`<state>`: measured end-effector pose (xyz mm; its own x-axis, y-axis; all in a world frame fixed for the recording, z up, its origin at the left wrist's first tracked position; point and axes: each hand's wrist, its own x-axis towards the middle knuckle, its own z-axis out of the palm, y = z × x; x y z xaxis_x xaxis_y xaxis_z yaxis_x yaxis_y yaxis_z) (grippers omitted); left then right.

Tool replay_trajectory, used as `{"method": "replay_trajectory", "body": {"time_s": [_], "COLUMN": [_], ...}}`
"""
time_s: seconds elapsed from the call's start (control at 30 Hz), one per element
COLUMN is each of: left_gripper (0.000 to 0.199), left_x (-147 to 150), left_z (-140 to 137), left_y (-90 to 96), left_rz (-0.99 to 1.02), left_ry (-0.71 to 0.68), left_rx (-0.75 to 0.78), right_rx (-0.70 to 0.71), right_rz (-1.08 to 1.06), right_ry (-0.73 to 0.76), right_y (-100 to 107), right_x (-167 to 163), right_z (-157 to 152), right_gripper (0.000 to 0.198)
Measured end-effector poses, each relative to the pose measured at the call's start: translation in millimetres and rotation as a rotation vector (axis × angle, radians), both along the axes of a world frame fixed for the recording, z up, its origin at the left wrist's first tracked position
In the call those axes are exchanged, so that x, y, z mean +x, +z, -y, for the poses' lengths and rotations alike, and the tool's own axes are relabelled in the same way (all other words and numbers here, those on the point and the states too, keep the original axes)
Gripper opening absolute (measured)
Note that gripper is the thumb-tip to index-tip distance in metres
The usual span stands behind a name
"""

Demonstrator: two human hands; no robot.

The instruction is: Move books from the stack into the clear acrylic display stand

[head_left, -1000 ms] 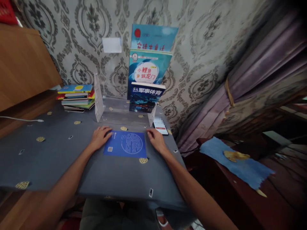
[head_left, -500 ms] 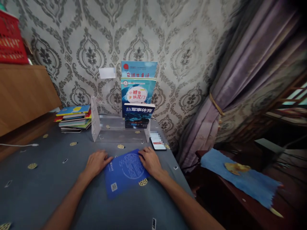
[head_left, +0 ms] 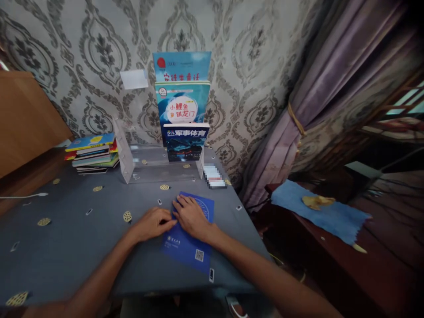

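Note:
A thin blue sheet (head_left: 188,249) with white print and a square code lies on the table below the clear stand. My right hand (head_left: 191,217) rests flat over the sheet's upper left part, fingers stretched out and covering some of its printed circle. At the sheet's left edge is my left hand (head_left: 154,224), its fingers bent and its thumb apart from them, with the thumb tip touching the edge. Behind the hands, the clear stand (head_left: 159,173) holds a dark blue book (head_left: 183,143), a teal book (head_left: 182,106) and a light blue book (head_left: 182,64) in rising steps.
Several books are stacked in a pile (head_left: 94,152) left of the stand. A phone (head_left: 214,176) lies to its right. A white cable (head_left: 26,195) runs along the table's left. Past the table's right edge, a blue cloth (head_left: 318,212) covers a dark red surface.
The blue sheet has turned counterclockwise, bringing its square code to the lower right. My right hand has moved left onto it; my left hand has come closer. The view has tipped down.

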<state>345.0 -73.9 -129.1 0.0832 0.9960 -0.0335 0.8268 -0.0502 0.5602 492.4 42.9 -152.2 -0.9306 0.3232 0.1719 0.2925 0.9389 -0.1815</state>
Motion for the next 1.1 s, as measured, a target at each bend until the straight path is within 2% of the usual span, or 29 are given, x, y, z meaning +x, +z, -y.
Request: {"method": "replay_trajectory", "body": {"time_s": [0.13, 0.23, 0.3, 0.4, 0.57, 0.67, 0.77, 0.9, 1.1], "left_gripper": [0.031, 0.025, 0.033, 0.039, 0.040, 0.041, 0.039, 0.036, 0.035], "left_x": [-7, -14, -19, -23, -19, -17, -20, -29, -39], "left_z": [-12, -26, -36, -49, -58, -58, -59, -60, -55], "left_y": [-7.8, -21.5, -30.8, -40.3, -46.6, -48.6, -47.9, -42.9, -41.2], "left_rz": [-0.066, -0.066, -0.081, -0.130, -0.202, -0.191, -0.104, 0.021, 0.034], "left_ry": [0.156, 0.142, 0.107, 0.053, -0.006, 0.006, 0.043, 0.145, 0.216], "left_rx": [0.235, 0.367, 0.387, 0.371, 0.347, 0.368, 0.415, 0.438, 0.396], "right_rx": [-0.103, -0.177, -0.208, -0.222, -0.173, -0.171, -0.179, -0.187, -0.184], "right_rz": [-0.071, -0.122, -0.140, -0.152, -0.097, -0.057, -0.046, -0.006, -0.023], "right_ry": [0.000, -0.002, 0.005, -0.015, -0.172, -0.196, -0.128, 0.054, 0.261], "right_y": [-15, -23, -24, -20, -11, -8, -7, -3, -1], "right_x": [1, 3, 6, 17, 41, 47, 43, 28, 0], "right_z": [-6, -11, -13, -13, -9, -9, -12, -21, -41], "right_gripper": [0.048, 0.063, 0.068, 0.065, 0.054, 0.050, 0.047, 0.048, 0.045]}}
